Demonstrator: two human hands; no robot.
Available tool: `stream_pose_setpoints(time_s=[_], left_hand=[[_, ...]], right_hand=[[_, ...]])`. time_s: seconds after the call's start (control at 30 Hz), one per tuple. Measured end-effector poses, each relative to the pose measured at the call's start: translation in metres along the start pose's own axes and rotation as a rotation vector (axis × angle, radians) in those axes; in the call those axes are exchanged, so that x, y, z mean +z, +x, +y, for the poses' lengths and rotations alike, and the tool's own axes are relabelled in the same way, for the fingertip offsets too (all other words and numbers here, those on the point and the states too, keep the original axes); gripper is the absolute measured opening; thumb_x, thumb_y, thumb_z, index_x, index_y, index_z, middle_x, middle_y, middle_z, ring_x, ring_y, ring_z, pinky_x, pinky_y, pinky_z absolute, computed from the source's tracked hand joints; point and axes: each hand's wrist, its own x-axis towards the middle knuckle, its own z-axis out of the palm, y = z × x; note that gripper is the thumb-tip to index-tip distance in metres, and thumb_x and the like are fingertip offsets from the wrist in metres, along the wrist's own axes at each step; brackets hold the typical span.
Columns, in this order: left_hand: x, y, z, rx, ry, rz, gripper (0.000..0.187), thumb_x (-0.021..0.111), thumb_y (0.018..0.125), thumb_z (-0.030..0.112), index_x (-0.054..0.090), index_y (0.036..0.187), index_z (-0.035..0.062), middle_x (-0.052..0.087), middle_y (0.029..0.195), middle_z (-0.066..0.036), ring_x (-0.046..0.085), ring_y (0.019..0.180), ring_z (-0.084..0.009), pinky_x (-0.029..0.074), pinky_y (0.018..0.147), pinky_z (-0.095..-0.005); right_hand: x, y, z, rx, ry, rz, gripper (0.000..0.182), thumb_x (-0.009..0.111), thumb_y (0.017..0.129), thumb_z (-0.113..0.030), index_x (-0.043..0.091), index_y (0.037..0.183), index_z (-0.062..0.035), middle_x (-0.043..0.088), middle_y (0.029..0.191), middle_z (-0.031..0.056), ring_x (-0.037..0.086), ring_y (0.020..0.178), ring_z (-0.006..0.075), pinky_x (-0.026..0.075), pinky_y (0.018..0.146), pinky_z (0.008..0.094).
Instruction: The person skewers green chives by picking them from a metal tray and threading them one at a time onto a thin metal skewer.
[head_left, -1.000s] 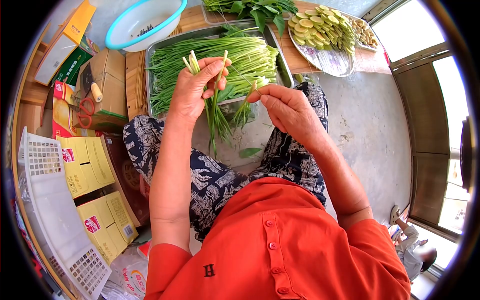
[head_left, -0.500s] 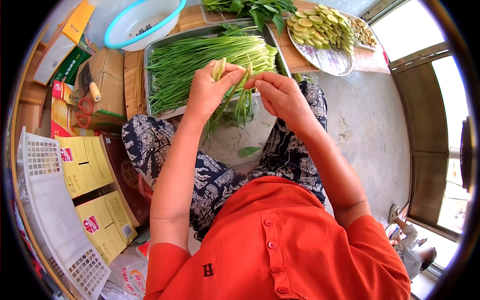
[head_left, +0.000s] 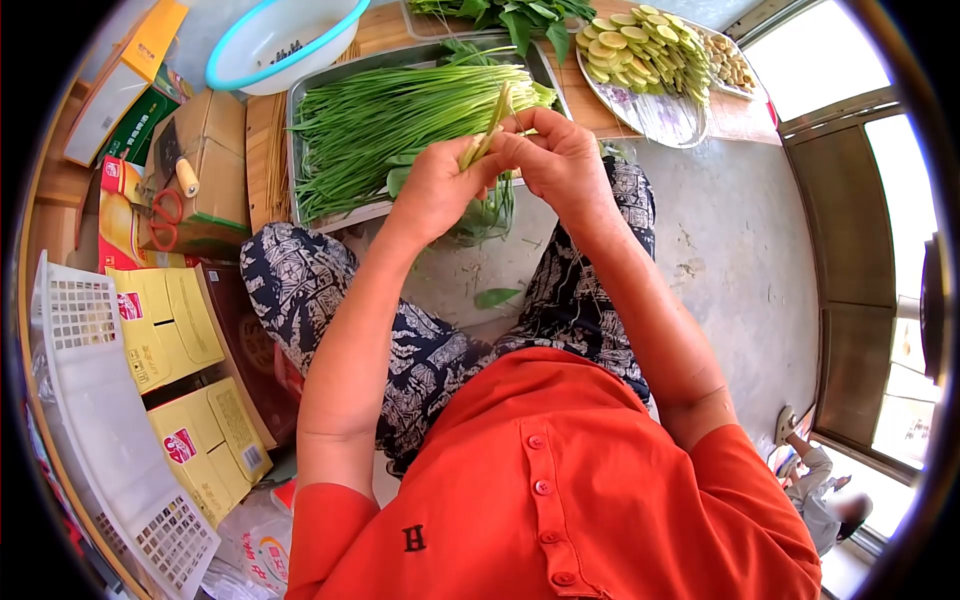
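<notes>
Long green stalks with pale ends (head_left: 484,144) are between my two hands, close to the near edge of the metal tray (head_left: 350,217). My left hand (head_left: 435,188) is closed round them, with the pale ends sticking up past the fingers. My right hand (head_left: 560,160) touches it and pinches at the stalks' upper part. Thin leaves hang below both hands. Behind them the tray holds a thick layer of green stalks (head_left: 400,120), their pale ends toward the right.
A blue-rimmed basin (head_left: 225,82) is at the back left. Sliced green rounds (head_left: 640,45) lie on a tray at the back right. Scissors (head_left: 165,215) and boxes (head_left: 170,325) are on the left. A person (head_left: 825,500) is at the lower right.
My left hand has moved right and slightly down, and my right hand has shifted slightly up, so the two now meet at the stalks.
</notes>
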Motion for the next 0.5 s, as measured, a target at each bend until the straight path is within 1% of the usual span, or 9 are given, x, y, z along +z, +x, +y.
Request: stream_pose_setpoints(time_s=[0.07, 0.13, 0.2, 0.23, 0.3, 0.33, 0.43, 0.47, 0.5], left_hand=[[-0.001, -0.001, 0.007, -0.009, -0.061, -0.013, 0.023, 0.059, 0.093, 0.022, 0.065, 0.101, 0.0007, 0.063, 0.074, -0.002, 0.054, 0.066, -0.0071, 0.044, 0.058, -0.0237], [-0.001, -0.001, 0.008, -0.018, -0.121, -0.026, 0.024, 0.058, 0.094, 0.022, 0.066, 0.102, 0.0012, 0.063, 0.075, -0.002, 0.056, 0.068, -0.007, 0.045, 0.059, -0.0229], [0.0, 0.003, 0.004, 0.124, -0.176, 0.118, 0.025, 0.055, 0.096, 0.023, 0.066, 0.104, 0.0019, 0.065, 0.079, -0.003, 0.06, 0.072, -0.0085, 0.047, 0.061, -0.0228], [0.0, 0.003, 0.004, 0.124, -0.176, 0.118, 0.025, 0.055, 0.096, 0.023, 0.066, 0.104, 0.0019, 0.065, 0.079, -0.003, 0.06, 0.072, -0.0085, 0.047, 0.061, -0.0228], [0.0, 0.003, 0.005, 0.199, 0.078, 0.403, 0.026, 0.053, 0.097, 0.023, 0.067, 0.103, 0.0021, 0.066, 0.082, -0.003, 0.061, 0.074, -0.0096, 0.048, 0.064, -0.0228], [0.001, 0.003, 0.005, 0.199, 0.078, 0.403, 0.026, 0.053, 0.097, 0.023, 0.067, 0.103, 0.0021, 0.066, 0.082, -0.003, 0.061, 0.074, -0.0096, 0.048, 0.064, -0.0228], [0.01, 0.003, 0.005, 0.247, -0.001, 0.372, 0.014, 0.064, 0.089, 0.012, 0.068, 0.098, 0.0016, 0.067, 0.083, -0.001, 0.061, 0.076, -0.0082, 0.05, 0.068, -0.0229], [0.012, 0.004, 0.003, 0.223, -0.095, 0.334, 0.013, 0.068, 0.085, 0.008, 0.068, 0.096, 0.0002, 0.067, 0.083, -0.002, 0.061, 0.073, -0.0079, 0.049, 0.066, -0.0226], [0.012, 0.004, 0.003, 0.223, -0.096, 0.333, 0.013, 0.068, 0.085, 0.008, 0.068, 0.096, 0.0002, 0.067, 0.083, -0.002, 0.061, 0.073, -0.0079, 0.049, 0.066, -0.0226]], right_hand=[[-0.002, 0.0, -0.002, 0.023, 0.043, 0.035, 0.012, 0.065, 0.086, -0.015, 0.061, 0.088, -0.0031, 0.06, 0.06, -0.0038, 0.04, 0.047, -0.0006, 0.029, 0.042, 0.0179], [-0.004, 0.0, -0.003, 0.027, 0.048, 0.053, 0.012, 0.065, 0.086, -0.015, 0.061, 0.088, -0.0035, 0.057, 0.059, -0.0053, 0.039, 0.047, -0.0008, 0.028, 0.042, 0.0181], [-0.006, 0.001, -0.004, 0.042, 0.043, 0.088, 0.013, 0.065, 0.086, -0.015, 0.06, 0.088, -0.0035, 0.052, 0.057, -0.0078, 0.039, 0.048, -0.0007, 0.028, 0.042, 0.0182], [-0.007, 0.001, -0.004, 0.042, 0.043, 0.088, 0.013, 0.065, 0.086, -0.015, 0.06, 0.088, -0.0035, 0.052, 0.057, -0.0078, 0.039, 0.048, -0.0007, 0.028, 0.042, 0.0182], [-0.007, 0.001, -0.002, 0.056, 0.045, 0.105, 0.014, 0.066, 0.086, -0.016, 0.06, 0.087, -0.0032, 0.053, 0.057, -0.0076, 0.039, 0.048, -0.0007, 0.028, 0.043, 0.0182], [-0.007, 0.001, -0.001, 0.056, 0.045, 0.104, 0.014, 0.066, 0.086, -0.016, 0.06, 0.087, -0.0032, 0.053, 0.057, -0.0076, 0.039, 0.048, -0.0007, 0.028, 0.043, 0.0182], [-0.004, 0.001, 0.0, 0.042, 0.062, 0.091, 0.015, 0.066, 0.086, -0.017, 0.061, 0.087, -0.0026, 0.053, 0.058, -0.0073, 0.039, 0.049, -0.0005, 0.027, 0.044, 0.0185], [-0.002, 0.001, -0.001, 0.031, 0.023, 0.105, 0.016, 0.066, 0.085, -0.017, 0.061, 0.087, -0.0021, 0.053, 0.058, -0.007, 0.039, 0.049, -0.0005, 0.027, 0.044, 0.0187], [-0.002, 0.0, -0.002, 0.02, -0.017, 0.119, 0.016, 0.066, 0.085, -0.017, 0.061, 0.086, -0.0016, 0.053, 0.058, -0.0067, 0.039, 0.049, -0.0004, 0.027, 0.044, 0.0188]])
